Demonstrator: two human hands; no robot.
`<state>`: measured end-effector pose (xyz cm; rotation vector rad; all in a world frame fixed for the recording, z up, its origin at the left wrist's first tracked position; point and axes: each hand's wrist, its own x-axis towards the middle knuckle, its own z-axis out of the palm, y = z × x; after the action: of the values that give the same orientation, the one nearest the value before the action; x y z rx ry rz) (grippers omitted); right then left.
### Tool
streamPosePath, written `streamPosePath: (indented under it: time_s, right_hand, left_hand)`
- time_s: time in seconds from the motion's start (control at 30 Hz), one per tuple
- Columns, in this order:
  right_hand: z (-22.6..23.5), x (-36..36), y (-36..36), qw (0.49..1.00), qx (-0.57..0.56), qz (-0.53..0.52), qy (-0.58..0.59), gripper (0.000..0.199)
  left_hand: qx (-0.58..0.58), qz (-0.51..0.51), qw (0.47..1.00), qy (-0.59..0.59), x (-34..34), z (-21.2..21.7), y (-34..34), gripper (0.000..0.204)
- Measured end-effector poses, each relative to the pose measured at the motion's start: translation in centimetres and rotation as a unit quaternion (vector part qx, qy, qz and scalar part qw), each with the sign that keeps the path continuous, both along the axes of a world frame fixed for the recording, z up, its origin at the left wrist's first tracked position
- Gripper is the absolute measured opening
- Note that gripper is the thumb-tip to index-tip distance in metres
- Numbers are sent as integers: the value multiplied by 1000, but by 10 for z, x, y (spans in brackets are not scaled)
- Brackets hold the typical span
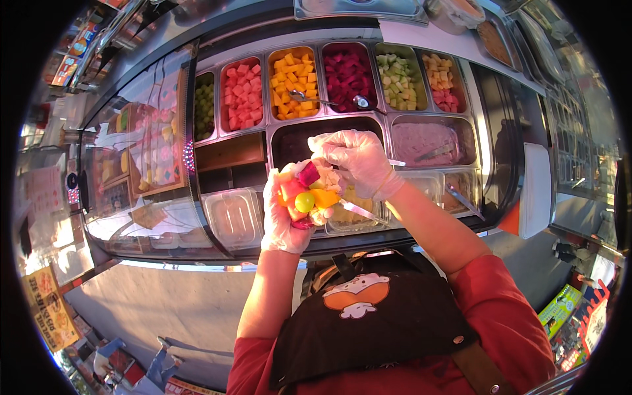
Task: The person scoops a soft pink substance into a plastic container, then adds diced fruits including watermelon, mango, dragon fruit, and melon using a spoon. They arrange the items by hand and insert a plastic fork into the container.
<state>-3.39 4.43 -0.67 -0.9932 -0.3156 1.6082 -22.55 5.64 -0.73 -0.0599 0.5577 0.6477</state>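
In plastic gloves, my left hand (282, 224) and right hand (359, 158) are over the near side of a counter of metal bins. My left hand is wrapped round a portion of cut fruit (305, 202): pink, orange and dark magenta pieces with a round green one. Whatever container lies beneath it is hidden. Just right of and above the fruit, my right hand has its fingers pinched together; what they hold, if anything, cannot be made out. Behind that hand is a dark bin (289, 139), and a pale utensil handle (396, 162) shows beside its wrist.
Along the far row stand bins of pink cubes (243, 97), orange cubes (293, 79), magenta cubes (347, 69) and pale green cubes (397, 82). A lilac paste bin (424, 139) sits right. Clear lids (233, 217) lie near left, beside a glass panel (141, 158).
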Motion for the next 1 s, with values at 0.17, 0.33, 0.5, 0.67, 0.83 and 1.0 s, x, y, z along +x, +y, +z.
streamPosePath:
  time_s: [0.17, 0.33, 0.5, 0.67, 0.83, 1.0]
  right_hand:
    - [-8, 16, 3, 993, 50, 73, 80, 25]
    - [-18, 23, 5, 982, 52, 78, 165, 22]
    - [-1, 33, 12, 997, -23, 55, 45, 14]
    - [30, 27, 20, 1000, -4, 24, -17, 12]
    - [36, 32, 21, 999, -18, -5, -42, 11]
    - [66, 29, 21, 993, 3, 34, -114, 12]
  left_hand:
    - [2, 1, 1000, -3, 0, 1, -1, 50]
    - [-5, -3, 1000, 12, 2, 2, 1, 47]
    - [4, -21, 1000, -7, 3, -2, 1, 50]
    - [12, -28, 999, -14, 4, 0, 1, 55]
    - [37, -29, 999, -18, 5, 0, 4, 56]
    - [52, -22, 998, -11, 11, -2, 5, 49]
